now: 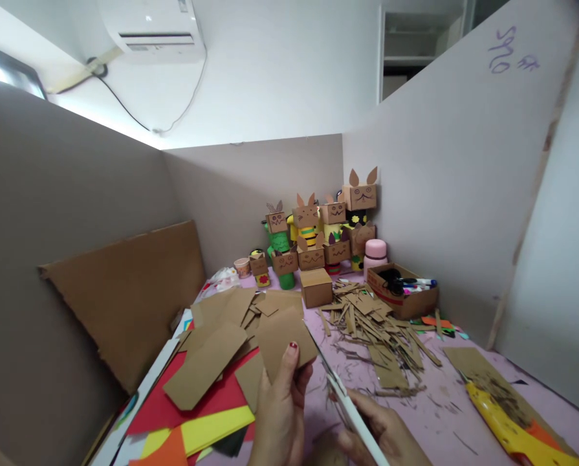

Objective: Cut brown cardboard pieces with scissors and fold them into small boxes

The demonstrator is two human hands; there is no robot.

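Note:
My left hand [284, 408] grips a piece of brown cardboard [280, 336] upright, thumb on its near face and fingers behind. In my right hand [383, 424] is a pair of scissors [340, 391] with a long pale grip. Their blades point up and away, along the right edge of the cardboard piece. The fingers partly hide the handles. More flat cardboard pieces [206, 366] lie left of my left hand, over red paper [146, 411] and folded yellow paper [216, 430].
Cardboard strips [367, 317] are heaped right of centre. Behind stand several box-headed animal figures [306, 217], a closed cardboard box [317, 288], a pink flask [375, 254] and a box of markers [403, 291]. A yellow glue gun [517, 427] lies at right; grey partitions [255, 188] enclose the table.

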